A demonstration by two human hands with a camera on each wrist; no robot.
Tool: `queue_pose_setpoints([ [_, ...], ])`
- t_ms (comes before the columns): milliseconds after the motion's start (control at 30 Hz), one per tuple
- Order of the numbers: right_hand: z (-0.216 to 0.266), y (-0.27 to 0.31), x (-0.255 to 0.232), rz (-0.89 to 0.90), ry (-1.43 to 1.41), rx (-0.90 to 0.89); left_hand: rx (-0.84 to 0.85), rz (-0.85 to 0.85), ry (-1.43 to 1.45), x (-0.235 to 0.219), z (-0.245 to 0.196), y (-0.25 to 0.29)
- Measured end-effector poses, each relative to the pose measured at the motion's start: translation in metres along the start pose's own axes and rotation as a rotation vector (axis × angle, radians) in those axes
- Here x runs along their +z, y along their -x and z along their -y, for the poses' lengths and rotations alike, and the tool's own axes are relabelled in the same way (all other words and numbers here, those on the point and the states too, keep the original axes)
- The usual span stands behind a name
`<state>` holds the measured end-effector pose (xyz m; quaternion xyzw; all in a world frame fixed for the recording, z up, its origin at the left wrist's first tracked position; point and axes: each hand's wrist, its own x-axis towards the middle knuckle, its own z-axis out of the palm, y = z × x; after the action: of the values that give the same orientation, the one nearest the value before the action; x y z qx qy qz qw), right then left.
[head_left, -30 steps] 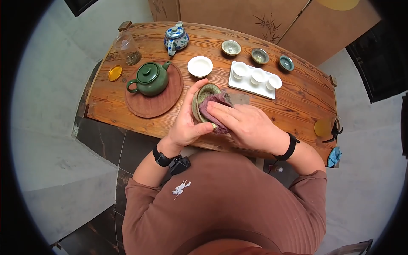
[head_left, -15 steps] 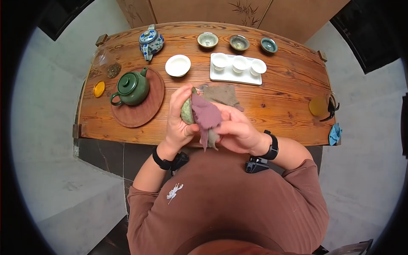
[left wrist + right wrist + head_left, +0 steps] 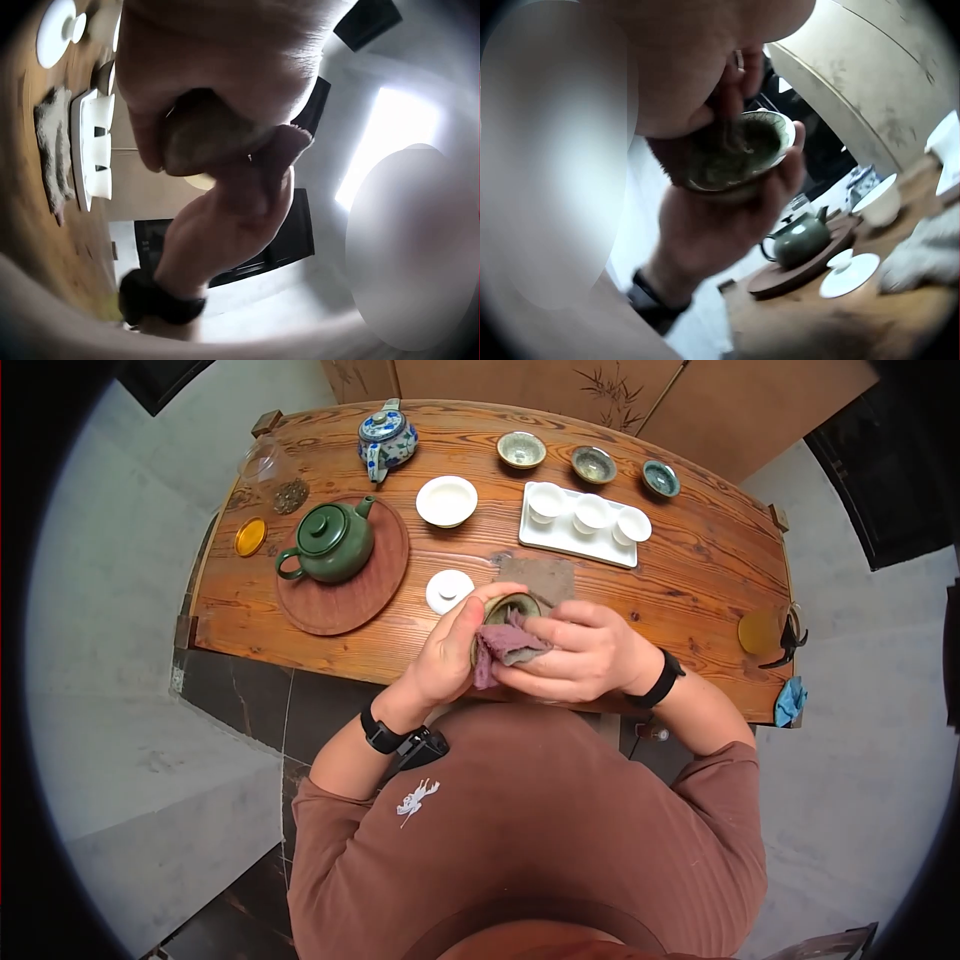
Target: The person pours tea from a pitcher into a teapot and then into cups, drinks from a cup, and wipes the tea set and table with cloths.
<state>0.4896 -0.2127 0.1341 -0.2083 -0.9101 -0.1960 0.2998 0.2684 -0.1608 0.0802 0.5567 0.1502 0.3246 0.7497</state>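
Your left hand [image 3: 445, 660] holds a round, green-glazed bowl [image 3: 514, 603] tilted, up off the surface [image 3: 700, 595]. The purple cloth [image 3: 508, 639], greyish along one part, is crumpled in your right hand [image 3: 585, 660], bunched against the bowl's mouth and rim.

Table [image 3: 700, 600]: wooden
Left: round board [image 3: 370, 588], orange lid [image 3: 251, 537], jar [image 3: 262, 463]
Far: patterned teapot [image 3: 388, 442], three bowls [image 3: 593, 465]
Middle: white bowl [image 3: 446, 502], tray [image 3: 565, 544], white lid [image 3: 449, 590], grey cloth [image 3: 540, 575]
Right: pitcher [image 3: 757, 631]

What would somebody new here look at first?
Probably the hands: the left hand grips a greenish bowl while the right hand holds a purple cloth against it. Next, the big green teapot on its round wooden board, at the table's left.
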Motion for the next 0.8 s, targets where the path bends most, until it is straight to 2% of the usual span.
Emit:
queue_pose_setpoints([
  [67, -0.009, 0.003, -0.003, 0.013, 0.129, -0.036, -0.103, 0.035, 0.272, 0.006, -0.002, 0.001],
  [133, -0.019, 0.005, -0.004, 0.020, 0.143, -0.084, -0.157, 0.036, 0.373, 0.010, -0.009, 0.002],
  [233, -0.016, -0.005, -0.011, 0.143, 0.165, -0.039, -0.222, 0.040, 0.499, 0.002, -0.014, 0.003],
  [333, -0.009, -0.015, -0.018, 0.352, -0.130, 0.203, -0.168, -0.017, 0.468, -0.004, -0.009, 0.004],
  [367, -0.007, -0.026, -0.032, 0.514, -0.240, 0.283, -0.127, -0.055, 0.427, -0.003, -0.007, 0.003],
  [433, 0.003, -0.023, -0.027, 0.427, -0.393, 0.411, -0.069, -0.099, 0.383, -0.003, -0.004, 0.002],
  [533, 0.021, -0.016, -0.011, 0.274, -0.614, 0.554, -0.089, -0.125, 0.286, -0.004, 0.002, 0.001],
  [600, 0.031, -0.013, -0.003, 0.153, -0.748, 0.634, -0.067, -0.131, 0.331, -0.001, 0.004, 0.000],
  [633, 0.032, -0.015, 0.000, 0.076, -0.768, 0.623, -0.058, -0.134, 0.367, 0.002, 0.000, -0.001],
  [733, 0.024, -0.024, -0.007, 0.142, -0.385, 0.376, -0.125, -0.127, 0.388, -0.002, -0.004, 0.001],
  [800, 0.019, -0.017, -0.003, 0.061, -0.157, 0.159, -0.182, -0.076, 0.394, -0.002, -0.006, 0.001],
])
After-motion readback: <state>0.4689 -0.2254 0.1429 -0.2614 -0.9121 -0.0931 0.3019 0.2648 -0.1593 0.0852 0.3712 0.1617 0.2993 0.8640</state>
